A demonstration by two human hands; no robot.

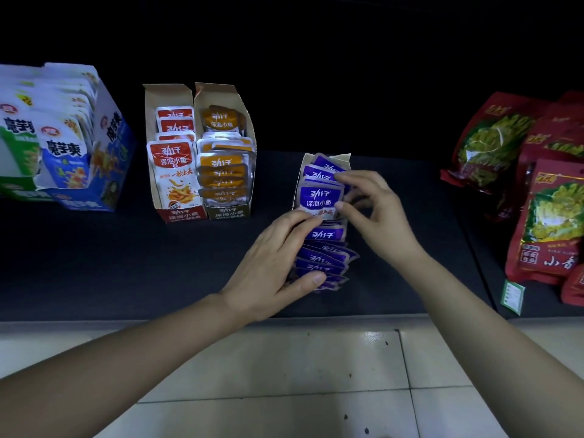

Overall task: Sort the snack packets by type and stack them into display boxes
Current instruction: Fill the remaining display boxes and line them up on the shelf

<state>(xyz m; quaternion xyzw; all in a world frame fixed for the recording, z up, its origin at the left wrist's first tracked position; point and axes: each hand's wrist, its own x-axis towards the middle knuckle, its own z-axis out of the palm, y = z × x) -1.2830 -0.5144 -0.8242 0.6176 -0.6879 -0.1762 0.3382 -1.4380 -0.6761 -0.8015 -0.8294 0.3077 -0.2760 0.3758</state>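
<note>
We look down on a black shelf [158,263]. Its pale front edge meets a floor of glossy cream tiles [284,368], and the room behind is dark. At far left stands a blue and white display box [107,128] full of packets. Next to it a red display box [181,213] and an orange display box [226,211] touch side by side, each holding matching packets. On the right lie red bags [553,222], with a green tag [512,297] at the shelf's edge.

In the middle is a cardboard display box [345,159], and a row of purple packets [322,257] runs from it towards us. Our right hand [379,213] pinches the upright purple packet [319,197] by its right edge, forefinger at the top corner and thumb lower down. Our left hand [275,260] lies along the row's left side with its fingers almost straight. Its fingertips touch the pinched packet's lower edge, and its thumb presses on the near end of the row.
</note>
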